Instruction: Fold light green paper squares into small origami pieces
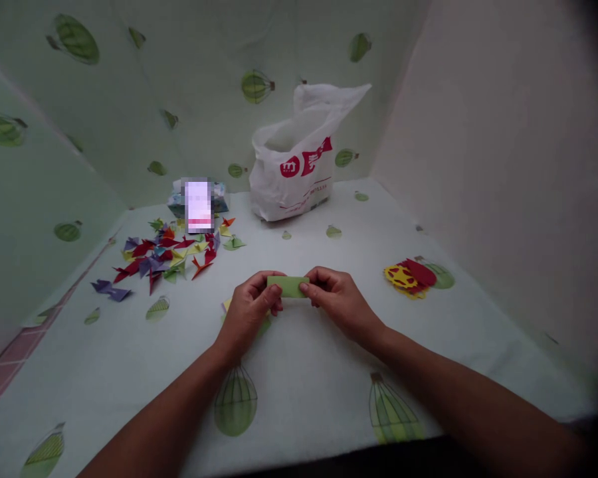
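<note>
A green strip of folded paper is held level above the cloth, one end in each hand. My left hand pinches its left end, thumb on the front face. At the right end, my right hand grips it between thumb and fingers. Partly hidden under my left hand lies some paper with a yellow corner. Whether the strip has several layers I cannot tell.
Many folded paper birds lie in a heap at the left. Behind them a phone with a lit, blurred screen leans on a tissue box. A white plastic bag stands at the back. Red and yellow paper cutouts lie at the right.
</note>
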A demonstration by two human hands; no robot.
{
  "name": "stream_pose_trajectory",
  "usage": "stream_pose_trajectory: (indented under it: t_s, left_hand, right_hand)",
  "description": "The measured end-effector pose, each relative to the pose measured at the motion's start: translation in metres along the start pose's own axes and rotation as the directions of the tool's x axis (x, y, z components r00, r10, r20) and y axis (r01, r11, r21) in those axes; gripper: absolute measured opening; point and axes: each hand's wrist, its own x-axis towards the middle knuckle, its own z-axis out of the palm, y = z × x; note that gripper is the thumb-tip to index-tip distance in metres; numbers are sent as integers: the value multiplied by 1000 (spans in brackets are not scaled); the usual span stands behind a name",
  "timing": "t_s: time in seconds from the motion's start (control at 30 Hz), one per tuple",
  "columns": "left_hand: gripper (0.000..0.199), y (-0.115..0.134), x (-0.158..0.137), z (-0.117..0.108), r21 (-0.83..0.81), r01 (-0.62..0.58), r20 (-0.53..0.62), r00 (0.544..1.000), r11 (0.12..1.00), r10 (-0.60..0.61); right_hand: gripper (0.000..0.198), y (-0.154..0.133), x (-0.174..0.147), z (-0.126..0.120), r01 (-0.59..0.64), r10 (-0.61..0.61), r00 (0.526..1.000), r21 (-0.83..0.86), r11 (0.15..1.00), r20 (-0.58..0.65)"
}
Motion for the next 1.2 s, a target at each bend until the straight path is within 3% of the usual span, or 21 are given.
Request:
stream_pose_trajectory:
  t_s: [0.1,1.2]
  left_hand:
    - [27,2,0,2,96,24,-39,999,995,-20]
    - [26,2,0,3,192,45,-28,999,980,-40]
  right_hand:
    - [23,0,0,0,0,0,1000,9,1000,8]
    - [27,0,-3,1,-60,61,997,-35,998,36]
